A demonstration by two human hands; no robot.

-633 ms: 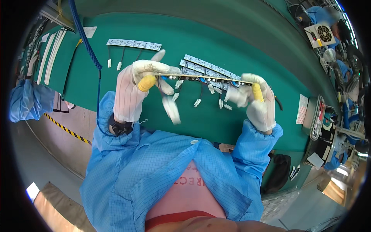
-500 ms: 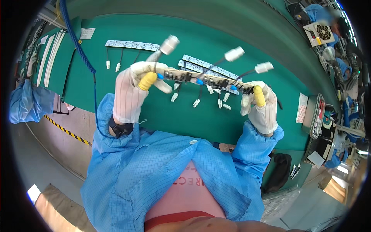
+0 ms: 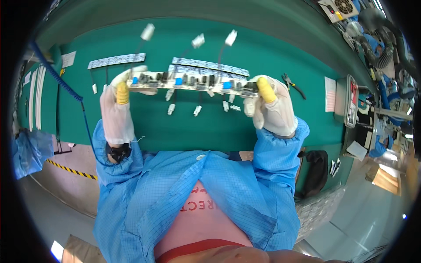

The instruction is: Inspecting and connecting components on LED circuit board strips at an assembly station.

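Watching remotely, I see the circuit board above the green worktop, spanning from the left hand, pinched closed on the board's left end, to the right hand, likewise closed on its right.

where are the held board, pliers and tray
Held board (image 3: pixel 193 82): head view, middle of its component side
Pliers (image 3: pixel 299 90): head view, on one handle
Tray (image 3: pixel 342 101): head view, on its outer side wall

Open counter between sleeves. Held board blocks middle, white plugs sticking up beyond; lying strips behind. Pliers, metal bin obstruct right; coiled blue cable crosses left.
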